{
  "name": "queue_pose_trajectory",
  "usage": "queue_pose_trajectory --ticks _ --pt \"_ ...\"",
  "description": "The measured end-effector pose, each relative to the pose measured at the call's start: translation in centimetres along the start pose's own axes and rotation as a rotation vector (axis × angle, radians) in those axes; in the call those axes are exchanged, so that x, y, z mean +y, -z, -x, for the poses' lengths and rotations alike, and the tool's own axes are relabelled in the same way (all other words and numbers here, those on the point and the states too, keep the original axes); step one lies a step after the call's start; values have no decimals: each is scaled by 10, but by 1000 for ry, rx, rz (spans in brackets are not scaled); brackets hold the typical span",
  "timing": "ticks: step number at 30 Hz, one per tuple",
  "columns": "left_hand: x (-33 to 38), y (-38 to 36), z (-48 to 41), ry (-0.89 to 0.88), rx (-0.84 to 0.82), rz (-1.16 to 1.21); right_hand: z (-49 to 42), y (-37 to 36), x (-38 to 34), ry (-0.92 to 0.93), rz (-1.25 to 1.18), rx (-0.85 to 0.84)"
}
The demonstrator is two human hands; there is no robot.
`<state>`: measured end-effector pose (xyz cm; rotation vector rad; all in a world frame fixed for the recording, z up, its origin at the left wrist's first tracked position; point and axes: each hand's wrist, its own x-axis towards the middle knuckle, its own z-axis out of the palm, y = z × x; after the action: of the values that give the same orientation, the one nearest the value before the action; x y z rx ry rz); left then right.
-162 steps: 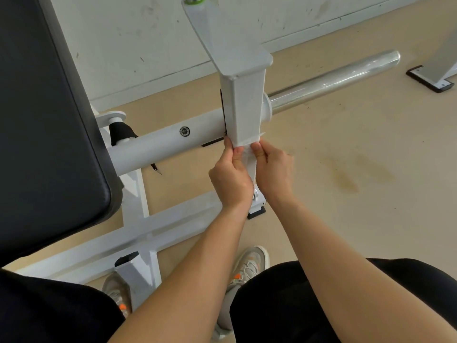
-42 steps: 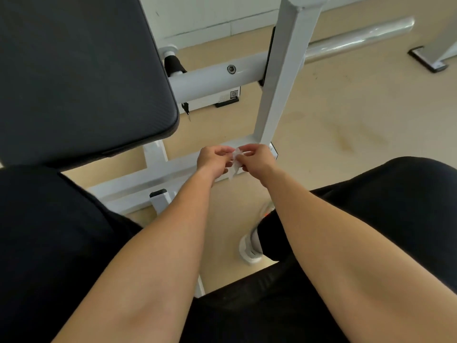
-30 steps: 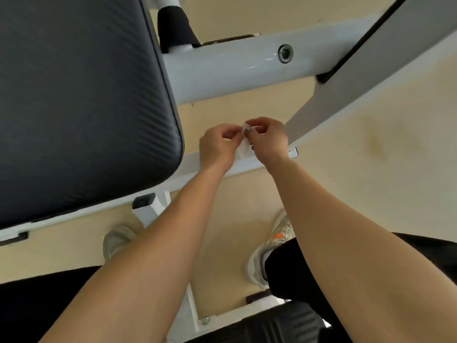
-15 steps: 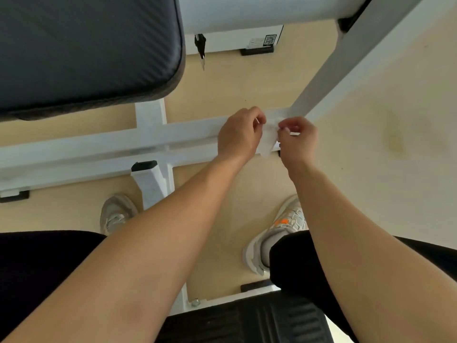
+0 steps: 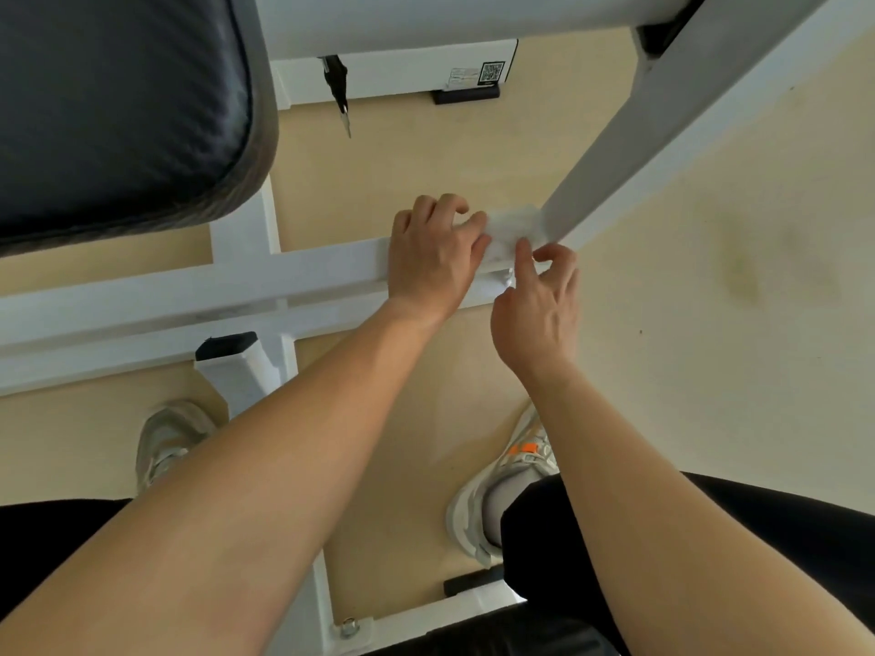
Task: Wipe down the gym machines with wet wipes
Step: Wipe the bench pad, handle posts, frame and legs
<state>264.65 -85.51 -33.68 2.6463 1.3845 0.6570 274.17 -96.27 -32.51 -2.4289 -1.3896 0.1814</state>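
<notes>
Left hand (image 5: 433,260) and right hand (image 5: 537,312) pinch a crumpled white wipe (image 5: 513,227) against the smooth white-painted bar (image 5: 293,277); a QR sticker (image 5: 492,71) sits at upper centre.

One head-worn wide-angle view, tilted steeply down.
The camera sits close above the person's own left forearm (image 5: 284,466) and right forearm (image 5: 639,513), which rise from the bottom edge to mid-picture. It faces forward and down past the black pad (image 5: 118,101) at top left onto the white base bar (image 5: 189,291), the beige floor (image 5: 710,371), the left shoe (image 5: 163,442) and the right shoe (image 5: 497,490).
</notes>
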Motion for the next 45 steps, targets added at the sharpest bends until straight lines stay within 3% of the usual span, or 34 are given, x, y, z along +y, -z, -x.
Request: queue_pose_trajectory --ticks 4,7,11,16,21,28,38,45 --pt "-8 2 3 -50 15 124 6 -5 0 187 139 24" --pt "-12 2 10 -99 21 224 2 -5 1 310 135 -132" --pt "-12 -1 25 -138 -111 57 -5 -3 6 266 221 -254" --pt "17 -1 11 -142 -326 25 -10 5 23 222 250 -323" --pt "-13 21 53 -187 -339 -74 1 3 -1 246 258 -372" --pt "-54 61 89 -38 -494 -222 15 -4 -49 438 247 -447" --pt "10 35 43 -167 -566 -191 -12 22 12 216 252 -420" --pt "-13 49 64 -102 -553 -205 0 11 -17 294 284 -464"
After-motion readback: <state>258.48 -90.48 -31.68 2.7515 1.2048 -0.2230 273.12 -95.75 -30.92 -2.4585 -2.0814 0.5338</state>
